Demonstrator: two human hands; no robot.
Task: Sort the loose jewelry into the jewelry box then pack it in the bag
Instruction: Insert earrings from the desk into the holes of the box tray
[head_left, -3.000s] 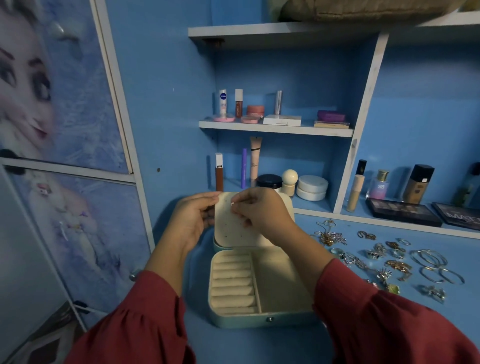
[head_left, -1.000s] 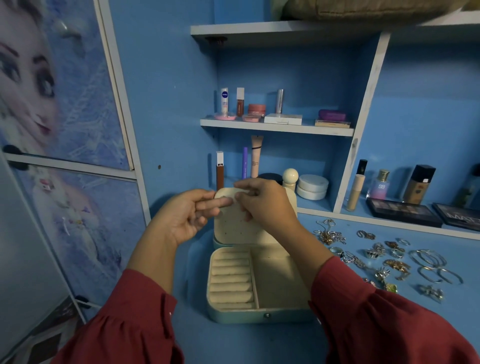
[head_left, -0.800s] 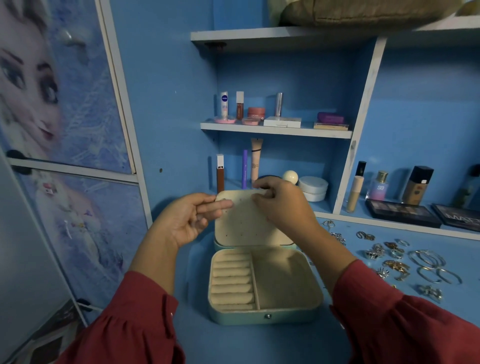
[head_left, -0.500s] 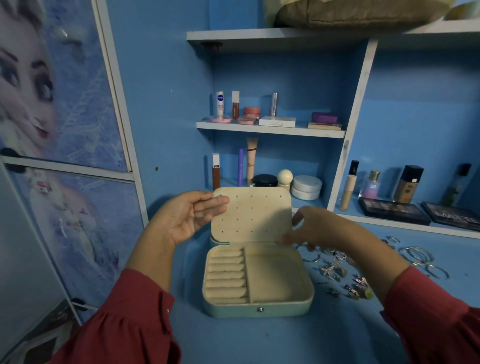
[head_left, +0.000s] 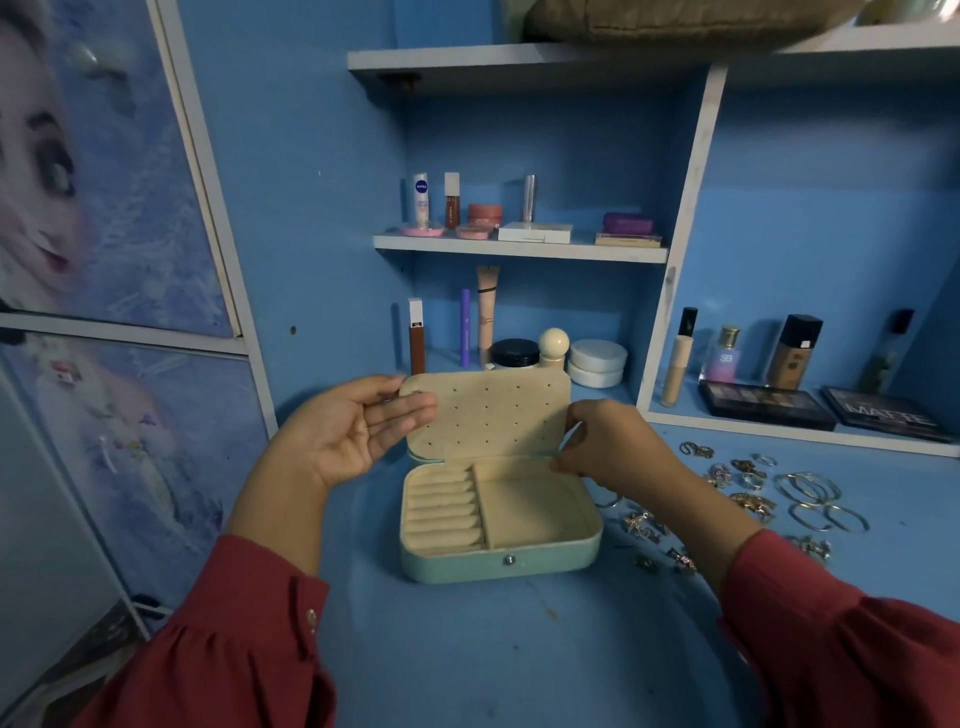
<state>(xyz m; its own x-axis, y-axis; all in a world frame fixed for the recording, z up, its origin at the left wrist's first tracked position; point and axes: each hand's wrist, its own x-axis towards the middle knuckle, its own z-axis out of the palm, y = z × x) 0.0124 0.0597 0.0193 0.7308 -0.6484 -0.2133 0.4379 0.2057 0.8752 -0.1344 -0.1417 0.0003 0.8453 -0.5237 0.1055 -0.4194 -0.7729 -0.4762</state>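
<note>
Broadly, sorting had barely begun.

Box: the mint jewelry box (head_left: 501, 564) sat open at centre frame on the blue tabletop (head_left: 519, 649), snap stud facing the camera.

Lid: the cream perforated lid panel (head_left: 491, 415) stood upright behind the tray; one small stud (head_left: 415, 392) appeared seated near its upper left corner, too small to be sure. The other holes looked unfilled.

Tray: the ring rolls (head_left: 441, 512) on the left and the open compartment (head_left: 530, 506) on the right both showed bare.

Left hand: the left hand (head_left: 358, 434) was palm-up, fingers straight and relaxed, fingertips resting against the lid's left edge, seemingly steadying it. Nothing grasped.

Right hand: the right hand (head_left: 602, 447) was at the lid's lower right corner, fingers curled and tips drawn together as if pinching something small; whether it held a piece I could not tell.

Loose pieces: the jewelry pile (head_left: 748, 493) lay right of centre, well apart from the box interior. The pile comprised rings, ornate earrings and thin bangles (head_left: 808, 488), with a few pieces (head_left: 641, 525) just beside the box's right wall.

Done: box open, perhaps one stud placed.

Left: nearly all pieces to sort, lid to close and snap, box to pack.

Bag: none identifiable; a tan fabric item (head_left: 675, 18) on the top shelf was cut off by the frame.

Shelves: cosmetics (head_left: 519, 218) upper centre, palettes (head_left: 763, 410) far right.
</note>
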